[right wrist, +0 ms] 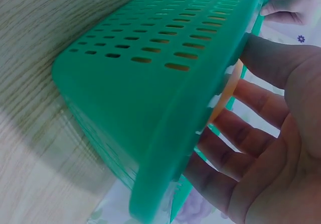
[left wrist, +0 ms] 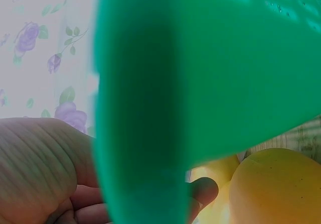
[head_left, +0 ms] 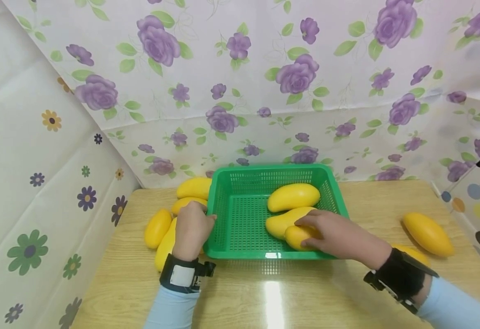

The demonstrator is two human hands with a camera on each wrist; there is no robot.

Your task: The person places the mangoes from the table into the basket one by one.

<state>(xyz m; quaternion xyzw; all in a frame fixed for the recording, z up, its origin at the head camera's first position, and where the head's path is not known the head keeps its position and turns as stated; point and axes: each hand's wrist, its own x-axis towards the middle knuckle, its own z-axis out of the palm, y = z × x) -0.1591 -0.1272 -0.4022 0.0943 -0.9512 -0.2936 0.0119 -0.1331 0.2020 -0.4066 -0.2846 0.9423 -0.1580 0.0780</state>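
Note:
A green plastic basket with slotted walls stands on the table. My left hand grips its left rim; in the left wrist view the basket's wall hides part of the fingers. Inside the basket's front right corner, my right hand holds a yellow mango between thumb and fingers. Just behind it lies a second mango, and a third mango is farther back. From the right wrist, only a sliver of the held mango shows past the rim.
Several mangoes lie on the table left of the basket, some partly behind my left hand. To the right are one mango and another mango half hidden by my right wrist. Flowered sheeting rises behind the wooden table.

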